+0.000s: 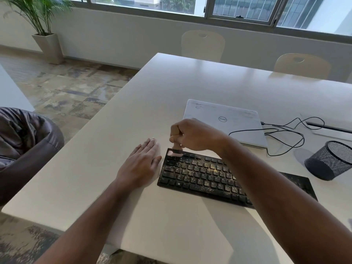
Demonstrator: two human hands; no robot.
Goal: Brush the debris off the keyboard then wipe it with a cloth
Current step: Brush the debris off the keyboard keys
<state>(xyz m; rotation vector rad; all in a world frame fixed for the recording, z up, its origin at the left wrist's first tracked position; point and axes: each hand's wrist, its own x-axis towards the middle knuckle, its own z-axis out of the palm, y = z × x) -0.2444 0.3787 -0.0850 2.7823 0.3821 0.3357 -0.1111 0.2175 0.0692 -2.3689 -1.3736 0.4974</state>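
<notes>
A black keyboard point(202, 174) lies on the white table point(152, 103), its keys speckled with yellowish debris. My right hand point(196, 135) grips a small brush point(176, 150) in a fist, held upright, and its pale bristles touch the keyboard's far left corner. The brush is blurred. My right forearm crosses over the keyboard's right half and hides it. My left hand point(142, 162) lies flat on the table with straight fingers, just left of the keyboard's left edge. No cloth is in view.
A closed white laptop point(224, 121) lies behind the keyboard, with a black cable point(285, 134) looping to its right. A black mesh bin point(328, 161) lies tipped at the right. Two chairs point(202, 44) stand at the far side. The table's left edge is near my left arm.
</notes>
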